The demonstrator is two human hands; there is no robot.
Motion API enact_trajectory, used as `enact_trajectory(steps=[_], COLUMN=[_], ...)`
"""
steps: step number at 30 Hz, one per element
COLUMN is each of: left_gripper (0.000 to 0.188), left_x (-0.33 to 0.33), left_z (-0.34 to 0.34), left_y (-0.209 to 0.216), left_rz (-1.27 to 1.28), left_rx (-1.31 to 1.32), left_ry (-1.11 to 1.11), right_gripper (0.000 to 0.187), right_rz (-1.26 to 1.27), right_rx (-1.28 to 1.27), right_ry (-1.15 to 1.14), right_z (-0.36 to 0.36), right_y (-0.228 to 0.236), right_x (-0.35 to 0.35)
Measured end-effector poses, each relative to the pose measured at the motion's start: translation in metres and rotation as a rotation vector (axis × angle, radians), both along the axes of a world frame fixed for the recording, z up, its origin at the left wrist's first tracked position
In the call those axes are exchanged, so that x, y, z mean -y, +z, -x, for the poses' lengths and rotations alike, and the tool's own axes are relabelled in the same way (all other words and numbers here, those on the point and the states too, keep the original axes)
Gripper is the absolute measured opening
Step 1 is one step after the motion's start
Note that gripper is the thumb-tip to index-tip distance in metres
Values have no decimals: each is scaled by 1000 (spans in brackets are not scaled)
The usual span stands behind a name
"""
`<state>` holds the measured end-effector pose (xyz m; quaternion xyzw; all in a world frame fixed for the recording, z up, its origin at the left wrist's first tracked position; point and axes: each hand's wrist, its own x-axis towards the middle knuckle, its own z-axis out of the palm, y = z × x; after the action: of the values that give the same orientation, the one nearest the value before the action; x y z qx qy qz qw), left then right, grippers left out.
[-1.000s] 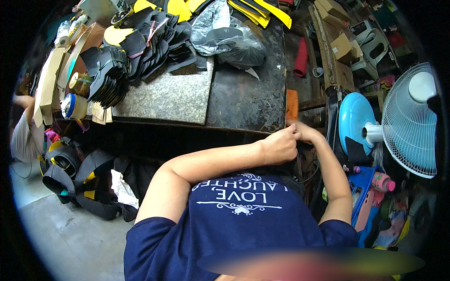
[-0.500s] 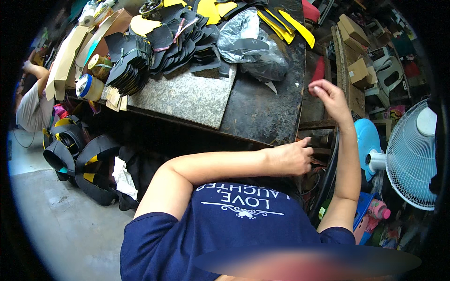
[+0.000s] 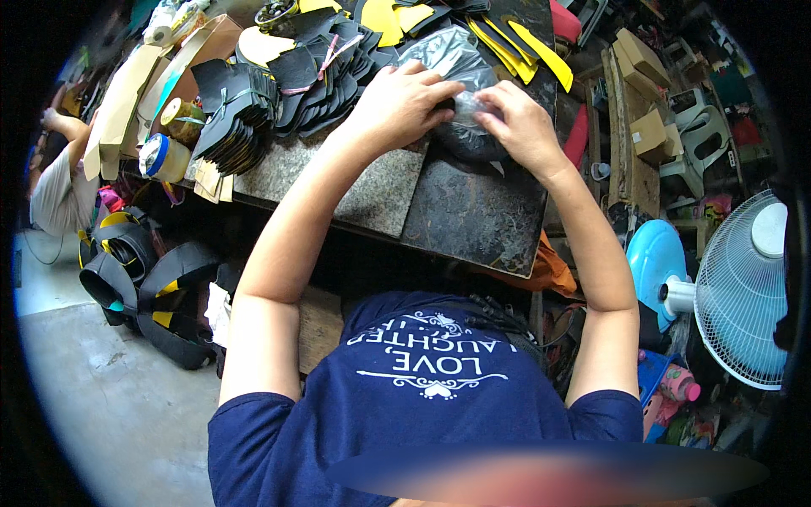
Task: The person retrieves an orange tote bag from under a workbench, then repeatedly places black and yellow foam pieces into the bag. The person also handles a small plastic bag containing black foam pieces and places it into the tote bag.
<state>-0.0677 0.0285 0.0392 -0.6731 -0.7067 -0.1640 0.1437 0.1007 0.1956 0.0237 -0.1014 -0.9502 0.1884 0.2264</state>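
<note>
Both forearms reach forward over the dark worktop (image 3: 473, 220), elbows bent, hands meeting at a clear plastic bag (image 3: 448, 59) of dark pieces that lies near the worktop's far edge. The left hand (image 3: 397, 106) lies palm down on the bag's near side, fingers curled and closed on the plastic. The right hand (image 3: 519, 127) pinches the bag from the right, thumb and fingers together on a fold. Stacks of black cut pieces (image 3: 279, 84) lie just left of the bag; yellow strips (image 3: 524, 46) lie beyond it.
</note>
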Motion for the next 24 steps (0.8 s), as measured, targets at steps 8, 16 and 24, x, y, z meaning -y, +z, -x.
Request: enact_trajectory(steps=[8, 16, 24], left_gripper=[36, 43, 48], left_x=[27, 44, 1], left_z=[2, 1, -58], left_y=[-10, 1, 8], left_rz=[-249, -107, -201], left_rx=[101, 130, 150], left_ry=[-93, -109, -97], right_gripper=[7, 25, 46], right_rz=[719, 766, 47], right_rx=[-228, -280, -191], right_ry=[19, -37, 3], right_z=[-52, -90, -65], right_y=[16, 11, 24], right_x=[-28, -39, -9])
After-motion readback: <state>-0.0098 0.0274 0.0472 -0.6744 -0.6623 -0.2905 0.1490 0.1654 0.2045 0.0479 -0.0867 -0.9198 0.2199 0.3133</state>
